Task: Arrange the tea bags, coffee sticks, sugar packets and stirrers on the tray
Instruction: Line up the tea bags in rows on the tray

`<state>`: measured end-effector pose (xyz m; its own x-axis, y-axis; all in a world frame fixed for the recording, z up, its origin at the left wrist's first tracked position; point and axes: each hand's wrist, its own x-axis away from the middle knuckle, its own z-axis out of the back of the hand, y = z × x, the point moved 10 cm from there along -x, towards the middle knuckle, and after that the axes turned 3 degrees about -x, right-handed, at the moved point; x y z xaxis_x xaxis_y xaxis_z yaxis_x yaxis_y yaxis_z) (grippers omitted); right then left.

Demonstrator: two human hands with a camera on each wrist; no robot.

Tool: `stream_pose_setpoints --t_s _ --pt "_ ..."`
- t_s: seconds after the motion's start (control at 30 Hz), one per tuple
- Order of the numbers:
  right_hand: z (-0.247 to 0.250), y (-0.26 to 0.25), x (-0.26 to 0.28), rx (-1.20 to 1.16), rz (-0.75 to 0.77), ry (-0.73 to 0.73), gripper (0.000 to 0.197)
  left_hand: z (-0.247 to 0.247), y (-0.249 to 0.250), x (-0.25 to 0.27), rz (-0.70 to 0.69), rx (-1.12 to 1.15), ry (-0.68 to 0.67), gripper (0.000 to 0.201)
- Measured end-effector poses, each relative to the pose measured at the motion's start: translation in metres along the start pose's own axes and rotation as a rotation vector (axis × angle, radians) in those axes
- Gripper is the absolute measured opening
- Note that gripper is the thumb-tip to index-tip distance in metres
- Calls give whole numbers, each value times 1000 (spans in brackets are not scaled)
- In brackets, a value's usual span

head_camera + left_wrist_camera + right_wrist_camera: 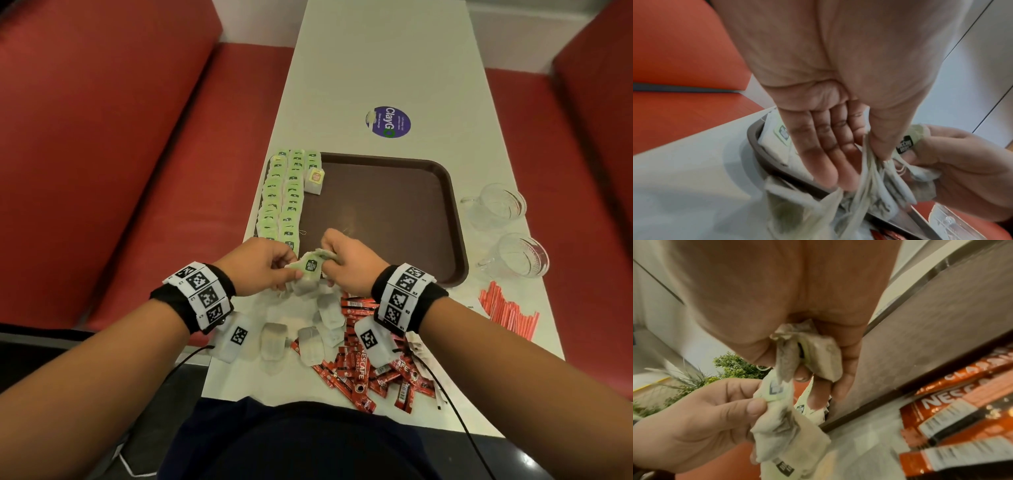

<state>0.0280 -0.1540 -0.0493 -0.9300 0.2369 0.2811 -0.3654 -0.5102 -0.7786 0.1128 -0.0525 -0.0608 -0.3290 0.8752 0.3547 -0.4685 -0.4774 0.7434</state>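
Booth: red seats (102, 154) either side, long white table (376, 68) running to twelve o'clock. Tray (394, 212), brown, mid-table; tea-bag rows (284, 195) along its nine o'clock edge. Coffee sticks (359, 370) at my five o'clock, stirrers (507, 311) at three, off the tray. My left hand (263, 263) and right hand (346, 263) meet at the tray's six o'clock rim, both pinching one tangled bunch (308, 274) of tea bags, which hang long-axis down between my fingers. Rows lie at eleven o'clock, nearer my left hand: I judge it should carry the freed bag there.
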Motion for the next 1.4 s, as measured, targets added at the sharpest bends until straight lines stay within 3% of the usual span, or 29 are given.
stream_pose_setpoints --t_s 0.17,0.3,0.43,0.7,0.83,1.03,1.2,1.4 --pt "0 7 -7 -50 14 30 19 7 5 -6 23 83 44 10" --pt "2 6 -10 -94 28 47 37 12 6 -10 38 160 92 12" --pt "7 9 -13 -87 22 66 25 13 11 -14 64 225 120 9" --pt "30 18 -14 -59 9 143 18 30 11 -22 48 312 170 15" --pt "39 25 -13 -57 -15 163 18 48 16 -32 -5 68 219 3" --pt "48 28 -14 -34 -36 169 18 75 37 -68 -18 -187 242 2" --pt "51 29 -12 -50 -48 167 18 88 24 -130 70 -411 201 32" --pt "58 28 -8 -50 -55 169 17 87 17 -187 123 -632 148 37"
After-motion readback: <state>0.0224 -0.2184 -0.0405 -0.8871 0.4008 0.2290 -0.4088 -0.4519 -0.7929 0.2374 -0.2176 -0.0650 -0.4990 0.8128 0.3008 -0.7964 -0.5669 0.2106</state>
